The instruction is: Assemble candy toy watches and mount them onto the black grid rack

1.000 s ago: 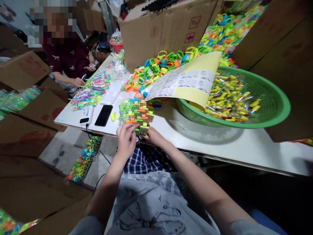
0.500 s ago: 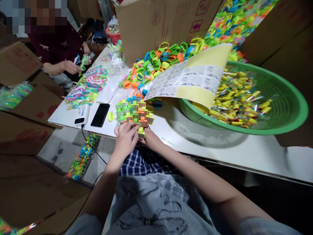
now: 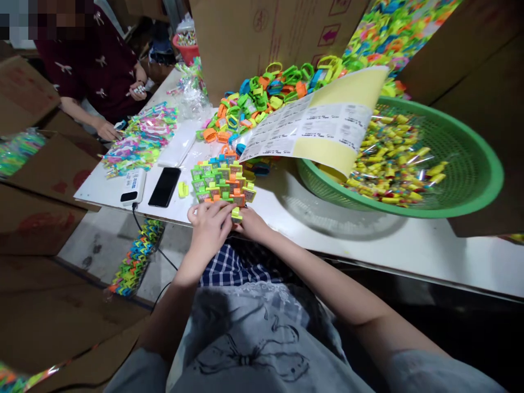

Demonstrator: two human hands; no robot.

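At the near edge of the table, both hands meet at a block of toy watches (image 3: 219, 179) in green, orange, yellow and blue, set in close rows. My left hand (image 3: 209, 219) has its fingers bent and pressed along the near side of the block. A yellow toy watch (image 3: 236, 213) pokes out between the two hands. My right hand (image 3: 252, 224) is closed around its lower right side, with the fingertips mostly hidden. A single yellow toy watch (image 3: 183, 189) lies apart, left of the block.
A loose heap of toy watches (image 3: 254, 103) lies behind, under a curled label sheet (image 3: 311, 128). On the right stands a green basket (image 3: 470, 147) of wrapped yellow pieces. A phone (image 3: 164, 187) and power bank (image 3: 133, 188) with cable lie left. Across the table, a person (image 3: 98, 65) handles small items.
The view has shifted slightly. My hands stay at the block, the left fingers a little flatter over its near side. The other person's hands have moved apart, one down to the packets.
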